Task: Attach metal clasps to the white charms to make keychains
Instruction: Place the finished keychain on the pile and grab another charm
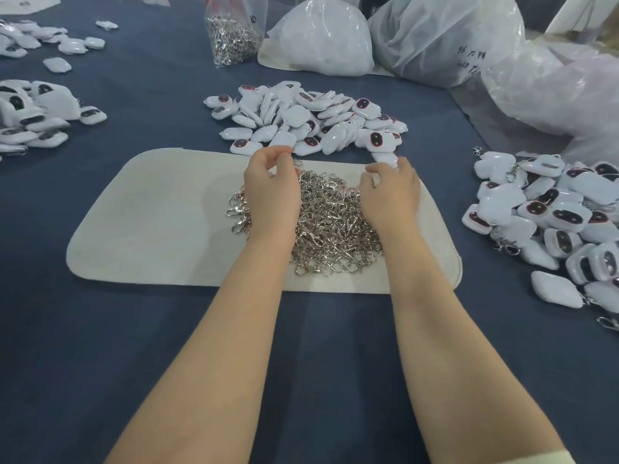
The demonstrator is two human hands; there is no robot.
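A heap of silver metal clasps (331, 222) lies on a cream mat (160, 222) in the middle of the blue table. Behind the mat is a pile of white charms (308, 118), some showing dark faces with red rims. My left hand (271, 192) hovers over the left side of the heap, its curled fingers pinching a small clasp (296, 161) at the fingertips. My right hand (390, 192) is at the heap's right side, fingers curled round a white charm (385, 158) that is mostly hidden behind them.
At the right lies a pile of charms with clasps on them (549, 209). More white charms (33, 118) sit at the left edge and far left. A clear bag of clasps (231, 35) and big plastic bags (442, 38) stand at the back.
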